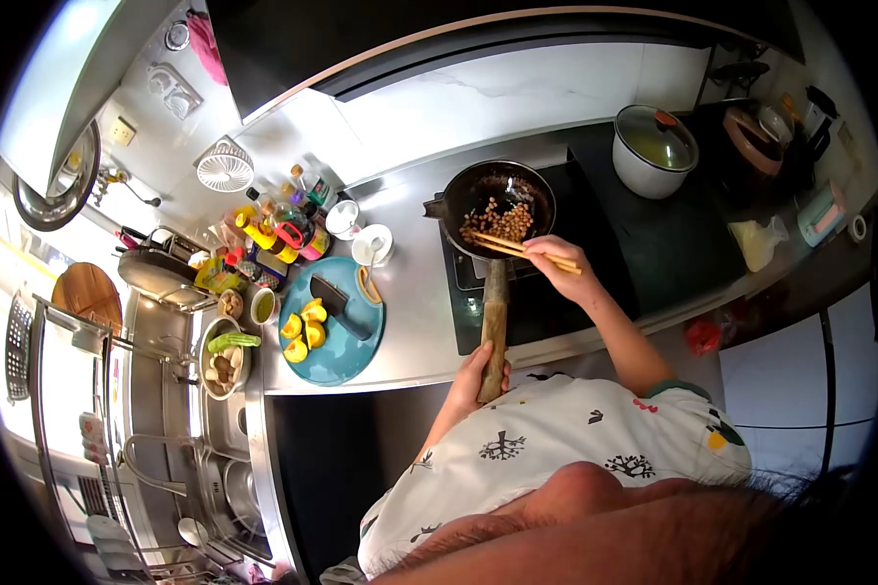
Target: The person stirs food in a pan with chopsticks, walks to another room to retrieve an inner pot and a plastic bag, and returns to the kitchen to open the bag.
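Note:
A dark wok (456, 188) sits on the black cooktop, with small brown nuts or beans (512, 220) spread over its bottom. Its long wooden handle (496, 322) points toward my body, and my left hand (472, 376) is wrapped round the handle's near end. In my right hand (560, 270) is a pair of wooden chopsticks (505, 243), held closed in the fingers. Their tips reach into the wok, among the brown pieces at its near side.
A blue round board (307, 368) to the left holds a cleaver (337, 304) and yellow squash pieces (303, 330). Seasoning bottles (293, 226) stand behind it. A lidded white pot (644, 168) is at the right rear. The sink (247, 492) lies far left, near a bowl of vegetables (210, 385).

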The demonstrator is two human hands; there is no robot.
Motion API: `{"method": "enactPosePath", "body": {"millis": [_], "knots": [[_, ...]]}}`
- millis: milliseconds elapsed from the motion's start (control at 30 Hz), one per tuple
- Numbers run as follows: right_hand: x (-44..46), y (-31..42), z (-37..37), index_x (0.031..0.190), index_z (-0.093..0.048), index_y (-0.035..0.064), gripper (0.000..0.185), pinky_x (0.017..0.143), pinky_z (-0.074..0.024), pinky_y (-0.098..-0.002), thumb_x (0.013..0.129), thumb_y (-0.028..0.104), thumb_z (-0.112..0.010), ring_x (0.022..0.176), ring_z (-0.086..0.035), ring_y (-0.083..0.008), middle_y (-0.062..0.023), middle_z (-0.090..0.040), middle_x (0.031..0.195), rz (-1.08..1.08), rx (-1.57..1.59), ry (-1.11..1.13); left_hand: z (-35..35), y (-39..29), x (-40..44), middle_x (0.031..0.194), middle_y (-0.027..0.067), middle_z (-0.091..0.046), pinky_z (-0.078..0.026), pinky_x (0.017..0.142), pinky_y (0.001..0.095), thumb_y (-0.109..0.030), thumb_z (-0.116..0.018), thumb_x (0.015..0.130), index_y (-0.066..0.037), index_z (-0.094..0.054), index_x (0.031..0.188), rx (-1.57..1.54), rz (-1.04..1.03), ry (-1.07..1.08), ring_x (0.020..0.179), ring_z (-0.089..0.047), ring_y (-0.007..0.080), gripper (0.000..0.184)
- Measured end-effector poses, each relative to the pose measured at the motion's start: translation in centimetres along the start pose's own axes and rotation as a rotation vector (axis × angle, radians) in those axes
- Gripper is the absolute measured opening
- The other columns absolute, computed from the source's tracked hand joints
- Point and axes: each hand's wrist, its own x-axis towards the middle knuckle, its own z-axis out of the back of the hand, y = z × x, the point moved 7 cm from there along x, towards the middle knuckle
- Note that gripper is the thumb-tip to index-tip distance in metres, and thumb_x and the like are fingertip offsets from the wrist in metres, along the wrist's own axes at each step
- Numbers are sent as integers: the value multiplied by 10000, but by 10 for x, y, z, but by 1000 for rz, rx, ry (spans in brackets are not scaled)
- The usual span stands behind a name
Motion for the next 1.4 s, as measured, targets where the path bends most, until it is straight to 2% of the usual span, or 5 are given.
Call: {"method": "enactPosePath", "body": {"millis": [200, 433, 867, 1267, 1400], "knots": [[-6, -25, 36, 896, -646, 14, 46, 737, -507, -269, 860, 39, -632, 841, -647, -197, -107, -666, 937, -113, -93, -16, -1, -1, -1, 768, 99, -564, -453, 563, 294, -357, -428, 994, -64, -464, 1074, 6, -16, -1, 586, -538, 190, 306], [10, -5, 80, 916, -632, 6, 51, 739, -505, -269, 870, 19, -617, 854, -641, -188, -95, -657, 952, 13, -183, -235, 3, 2, 1, 770, 91, -565, -453, 553, 290, -368, -428, 991, -69, -469, 1078, 8, -5, 7, 588, -544, 183, 314], [-8, 24, -11, 898, -663, 18, 93, 760, -519, -294, 811, -15, -666, 864, -653, -232, -123, -651, 954, 80, -24, 26, 2, 3, 1, 766, 91, -567, -448, 539, 293, -356, -427, 992, -68, -465, 1071, 15, 6, -8, 583, -546, 186, 301], [14, -25, 64, 919, -617, -9, 56, 729, -502, -274, 867, 12, -616, 825, -633, -201, -101, -649, 923, 28, -183, -260, 4, 4, 4, 776, 98, -572, -450, 567, 296, -354, -427, 991, -54, -482, 1084, -1, -12, 16, 603, -548, 195, 320], [14, -54, 30, 930, -640, 10, 70, 740, -499, -269, 863, 31, -635, 842, -639, -182, -93, -657, 930, -11, -27, -144, 9, 2, 5, 817, 92, -581, -461, 607, 292, -393, -439, 984, -49, -489, 1117, 53, -13, -52, 670, -562, 197, 372]]}}
